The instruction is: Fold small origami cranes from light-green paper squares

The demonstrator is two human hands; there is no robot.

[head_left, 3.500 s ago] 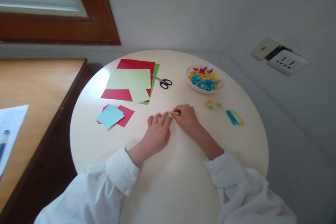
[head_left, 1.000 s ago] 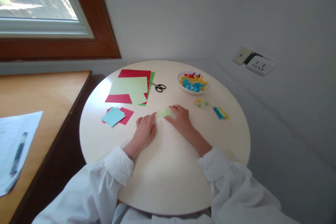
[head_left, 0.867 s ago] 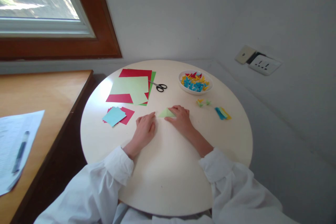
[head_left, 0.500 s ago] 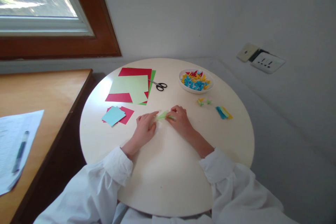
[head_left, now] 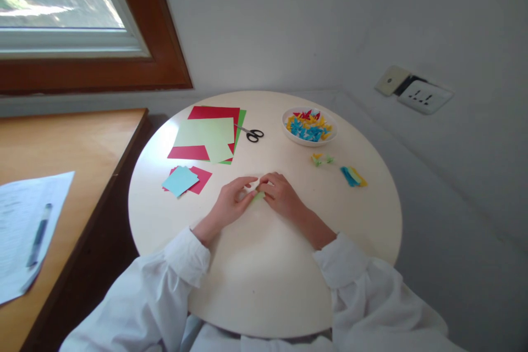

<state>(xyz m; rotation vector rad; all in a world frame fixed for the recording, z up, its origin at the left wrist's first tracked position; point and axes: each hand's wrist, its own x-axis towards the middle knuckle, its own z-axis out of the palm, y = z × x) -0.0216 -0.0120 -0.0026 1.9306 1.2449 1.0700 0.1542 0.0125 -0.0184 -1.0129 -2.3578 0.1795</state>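
Observation:
Between my hands, near the middle of the round white table (head_left: 264,264), is a small piece of pale green paper (head_left: 259,196), partly hidden by my fingers. My left hand (head_left: 233,201) has its thumb on the paper's left side, with the index finger stretched above it. From the right, my right hand (head_left: 281,193) pinches the paper with curled fingers. The paper looks folded, though its exact shape is hidden.
Scissors (head_left: 253,135) lie beside stacked coloured sheets (head_left: 202,132). Small paper squares (head_left: 180,180) sit at left. A white bowl (head_left: 289,135) holds folded paper pieces; green and yellow ones (head_left: 317,160) and coloured strips (head_left: 352,176) lie right. A wooden desk (head_left: 94,137) stands left.
My left hand has moved right to meet the paper, its thumb now on it. The green paper shows less and sits slightly lower, closer between both hands' fingers.

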